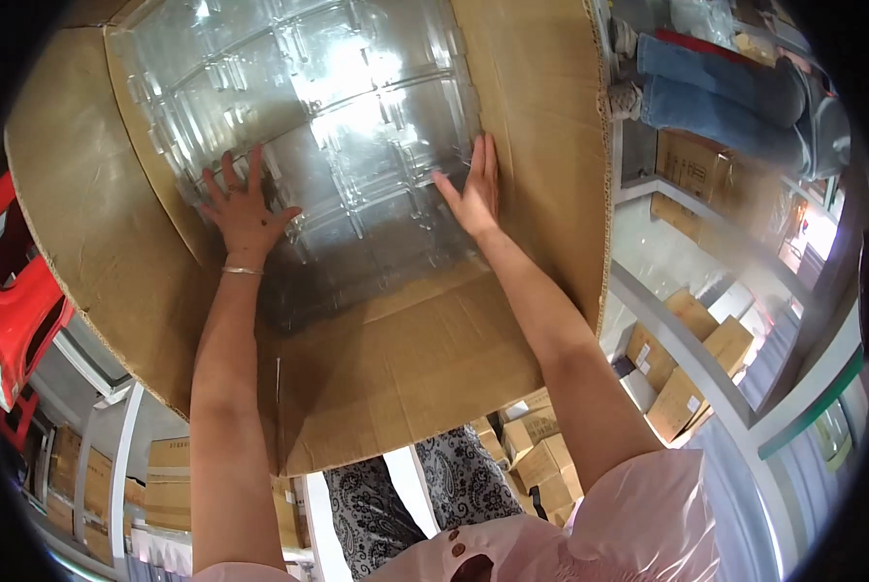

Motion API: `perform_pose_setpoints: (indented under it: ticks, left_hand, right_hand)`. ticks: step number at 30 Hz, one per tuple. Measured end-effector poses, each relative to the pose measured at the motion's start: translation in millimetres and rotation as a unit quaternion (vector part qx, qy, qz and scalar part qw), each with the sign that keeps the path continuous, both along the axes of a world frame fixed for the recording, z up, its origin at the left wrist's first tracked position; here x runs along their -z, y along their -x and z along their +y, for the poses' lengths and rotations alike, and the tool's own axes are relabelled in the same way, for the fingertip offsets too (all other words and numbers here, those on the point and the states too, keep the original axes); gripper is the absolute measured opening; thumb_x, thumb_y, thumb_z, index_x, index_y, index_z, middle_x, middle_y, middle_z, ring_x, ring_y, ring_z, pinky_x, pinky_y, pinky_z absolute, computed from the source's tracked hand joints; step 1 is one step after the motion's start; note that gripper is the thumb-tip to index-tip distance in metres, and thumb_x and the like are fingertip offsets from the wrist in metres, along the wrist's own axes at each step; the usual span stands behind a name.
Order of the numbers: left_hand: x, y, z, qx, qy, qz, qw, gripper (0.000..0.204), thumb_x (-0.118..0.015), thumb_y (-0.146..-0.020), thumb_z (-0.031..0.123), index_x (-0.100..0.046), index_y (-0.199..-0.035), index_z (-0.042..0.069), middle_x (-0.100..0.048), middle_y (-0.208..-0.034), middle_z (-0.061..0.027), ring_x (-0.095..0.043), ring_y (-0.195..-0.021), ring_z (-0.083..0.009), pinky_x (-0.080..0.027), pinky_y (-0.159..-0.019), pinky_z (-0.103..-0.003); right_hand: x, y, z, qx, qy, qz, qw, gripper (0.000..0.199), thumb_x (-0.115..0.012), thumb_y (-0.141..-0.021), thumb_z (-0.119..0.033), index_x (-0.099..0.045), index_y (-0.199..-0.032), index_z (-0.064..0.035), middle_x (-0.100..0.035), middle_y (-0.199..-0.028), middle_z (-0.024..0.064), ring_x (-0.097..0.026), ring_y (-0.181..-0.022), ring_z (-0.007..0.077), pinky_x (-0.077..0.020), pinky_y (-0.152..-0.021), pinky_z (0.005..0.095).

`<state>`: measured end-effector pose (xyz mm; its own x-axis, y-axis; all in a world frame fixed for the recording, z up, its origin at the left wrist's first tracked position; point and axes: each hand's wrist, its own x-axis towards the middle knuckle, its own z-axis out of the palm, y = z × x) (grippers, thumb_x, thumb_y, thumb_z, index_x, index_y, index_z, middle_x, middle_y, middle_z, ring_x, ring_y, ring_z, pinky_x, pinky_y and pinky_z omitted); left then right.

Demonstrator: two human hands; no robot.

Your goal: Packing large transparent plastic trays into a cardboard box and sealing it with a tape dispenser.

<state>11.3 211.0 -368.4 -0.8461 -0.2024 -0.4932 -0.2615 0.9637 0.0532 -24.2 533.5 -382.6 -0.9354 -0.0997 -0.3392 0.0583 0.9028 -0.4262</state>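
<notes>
Both my arms reach down into a large open cardboard box [376, 388]. Clear plastic trays [357, 126] with moulded ridges, shiny under the light, fill its inside in rows. My left hand [245, 213] has its fingers spread on the trays near the box's left wall. Along the right wall, my right hand [475, 194] lies with its thumb apart from its straight fingers, beside the trays' right edge. Neither hand grips anything that I can see. How deep the trays go is hidden.
A red plastic chair [17, 301] stands left of the box. On the right, a person in blue jeans [716, 92] is close by, and cardboard cartons [701, 378] sit beyond pale metal frame bars [687, 320]. More cartons [168, 485] stand at lower left.
</notes>
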Motion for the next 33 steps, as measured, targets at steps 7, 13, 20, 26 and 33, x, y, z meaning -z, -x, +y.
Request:
perform_pose_setpoints:
  ticks: [7,13,20,26,33]
  left_hand:
    - [3,10,6,0.014,0.061,-0.059,0.996,0.113,-0.075,-0.053,0.054,-0.007,-0.141,0.034,-0.01,-0.145,-0.0108,0.0,-0.131,-0.0439,-0.019,-0.096,-0.066]
    - [2,6,12,-0.004,-0.009,-0.018,1.0,0.117,-0.077,-0.051,0.054,-0.005,-0.14,0.034,-0.01,-0.144,-0.0141,0.003,-0.13,-0.0479,-0.02,-0.096,-0.066]
    - [13,20,16,-0.01,0.011,-0.075,0.997,0.117,-0.077,-0.052,0.053,-0.003,-0.141,0.034,-0.004,-0.145,-0.0174,0.005,-0.128,-0.0516,-0.024,-0.093,-0.067]
    - [9,-21,30,-0.065,-0.035,-0.025,0.997,0.102,-0.071,-0.061,0.053,-0.01,-0.141,0.033,0.006,-0.147,-0.0154,0.003,-0.131,-0.0468,-0.023,-0.094,-0.068]
    - [-56,-17,13,-0.122,-0.16,0.014,0.98,0.067,-0.056,-0.079,0.039,-0.029,-0.137,0.021,-0.009,-0.145,-0.0158,-0.011,-0.131,-0.041,-0.021,-0.101,-0.057]
  right_hand:
    - [2,-19,23,-0.068,-0.1,-0.043,0.992,0.091,-0.067,-0.076,-0.027,-0.007,-0.138,0.0021,-0.004,-0.144,0.0227,-0.02,-0.128,0.0407,-0.0249,-0.104,0.0419]
    - [-23,-15,3,-0.037,-0.172,-0.089,0.98,0.092,-0.069,-0.071,-0.018,-0.009,-0.138,-0.0021,-0.005,-0.144,0.0205,-0.021,-0.128,0.0382,-0.0272,-0.102,0.0424]
    - [-25,-4,10,-0.13,-0.246,-0.108,0.954,0.095,-0.072,-0.067,-0.015,-0.011,-0.139,-0.0032,-0.004,-0.145,0.0177,-0.021,-0.129,0.0347,-0.0279,-0.102,0.0403]
    - [-49,-23,33,-0.194,-0.229,-0.173,0.938,0.098,-0.071,-0.067,-0.016,-0.007,-0.14,-0.0059,-0.001,-0.145,0.0182,-0.018,-0.13,0.0344,-0.0246,-0.106,0.0388]
    - [-83,-22,-34,-0.241,-0.304,-0.224,0.894,0.081,-0.067,-0.072,-0.032,-0.022,-0.136,-0.0094,-0.027,-0.138,0.0211,-0.037,-0.122,0.0335,-0.0371,-0.097,0.0386]
